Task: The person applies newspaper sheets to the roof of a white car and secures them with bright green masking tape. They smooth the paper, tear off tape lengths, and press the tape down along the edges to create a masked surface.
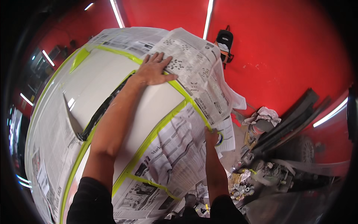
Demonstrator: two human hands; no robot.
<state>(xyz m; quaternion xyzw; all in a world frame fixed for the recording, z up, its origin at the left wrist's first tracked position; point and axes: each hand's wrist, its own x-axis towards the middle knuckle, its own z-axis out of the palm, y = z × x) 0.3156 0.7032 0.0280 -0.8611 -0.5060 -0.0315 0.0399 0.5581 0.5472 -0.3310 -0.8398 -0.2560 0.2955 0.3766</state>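
Note:
A white car body panel (149,108) spreads below me, bordered by yellow-green masking tape (181,89) and covered around with newspaper. My left hand (154,71) lies flat on the panel's far edge, fingers spread over the tape and the printed newspaper sheet (201,72) beyond it. At the sheet's near right corner, my right hand (211,136) is closed on a tape roll (220,139), mostly hidden behind the fingers. More newspaper (175,140) hangs down the near side, taped along its upper edge. A long black trim strip (106,106) passes partly under my left forearm.
A red wall (276,48) stands beyond the car, with a black backpack (225,39) hanging on it. To the right are long black car parts (283,123), a crumpled cloth (264,115) and a cluster of small cans (241,190) on the floor.

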